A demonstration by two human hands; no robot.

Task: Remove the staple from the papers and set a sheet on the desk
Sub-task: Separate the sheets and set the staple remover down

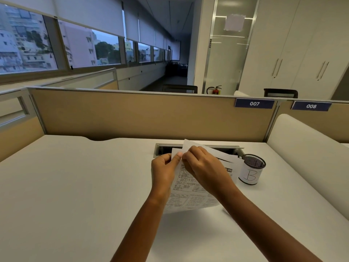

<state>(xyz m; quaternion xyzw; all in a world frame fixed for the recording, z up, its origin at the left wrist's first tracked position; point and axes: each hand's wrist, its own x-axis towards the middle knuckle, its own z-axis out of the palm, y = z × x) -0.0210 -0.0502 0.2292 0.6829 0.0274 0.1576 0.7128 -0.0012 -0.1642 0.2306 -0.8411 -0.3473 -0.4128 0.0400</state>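
Printed papers [190, 197] are held up over the white desk [75, 186], tilted toward me. My left hand [164, 171] grips their upper left corner, thumb on the front. My right hand [203, 167] pinches the same corner from the right, fingertips meeting the left thumb, with a top sheet corner [188, 144] folded up behind it. The staple itself is hidden under my fingers.
A black mesh pen cup [252, 169] with a paper label marked "B" stands just right of the papers. A cable slot [222, 148] runs along the desk's back behind my hands. A tan partition [132, 114] closes the back; a white divider [302, 148] bounds the right.
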